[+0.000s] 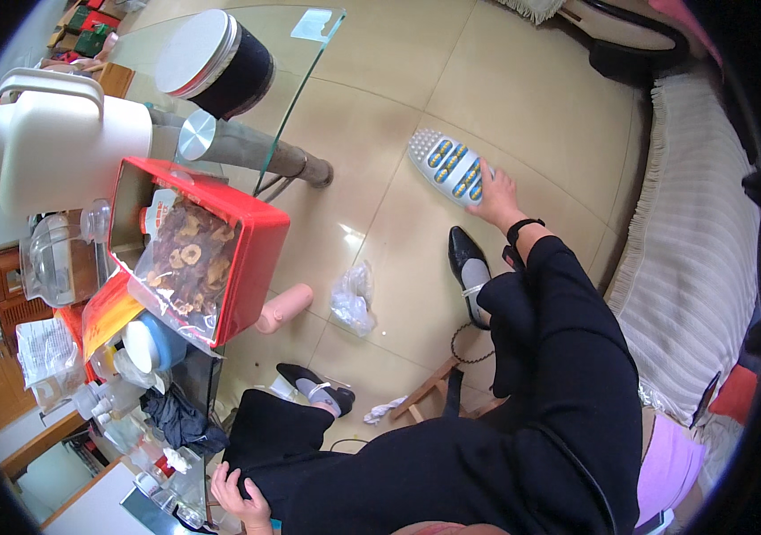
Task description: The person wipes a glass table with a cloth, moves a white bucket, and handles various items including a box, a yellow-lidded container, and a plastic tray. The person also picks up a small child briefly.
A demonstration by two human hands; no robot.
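Note:
My right hand, with a black band on the wrist, grips the near end of a grey-white plastic foot massage roller. The roller has blue and yellow rollers and a knobbly far end, and is over or on the tiled floor; whether it touches the floor I cannot tell. My left hand is at the lower left beside my black trouser leg, fingers slightly spread, with nothing seen in it. A black pointed shoe on one foot is just below the roller, and the other black shoe is further left.
Left, a glass table bears a red box of dried food, a white kettle and a dark tub. On the floor lie a plastic bag and a pink bottle. A covered sofa stands right.

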